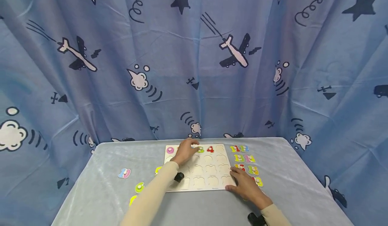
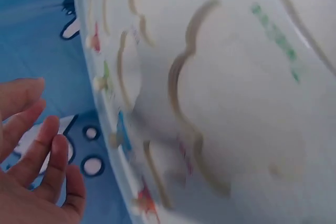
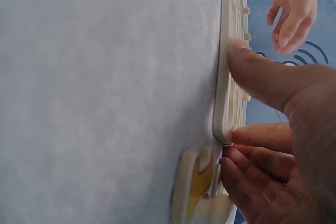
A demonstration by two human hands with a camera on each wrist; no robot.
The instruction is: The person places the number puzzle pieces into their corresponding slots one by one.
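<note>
A pale wooden number puzzle board [image 1: 206, 188] with rows of recesses lies on the table. In its far row sit a pink 0 [image 1: 170, 150], a green piece [image 1: 201, 150] and a red 4 [image 1: 210, 149]; the left hand hides others. Small knobs stick up from these pieces in the left wrist view. My left hand [image 1: 185, 152] hovers over that row, fingers loosely bent with nothing in them. At the near right corner, my right hand [image 1: 246, 185] holds the board, thumb on the front edge and fingers along the right side.
Several number pieces stand in pairs right of the board, such as a green 13 [image 1: 239, 158] and a pink 14 [image 1: 250, 158]. To the left lie a blue and pink piece [image 1: 124, 173], a green piece [image 1: 139, 187] and a yellow piece [image 1: 132, 199]. A blue curtain [image 1: 169, 111] hangs behind.
</note>
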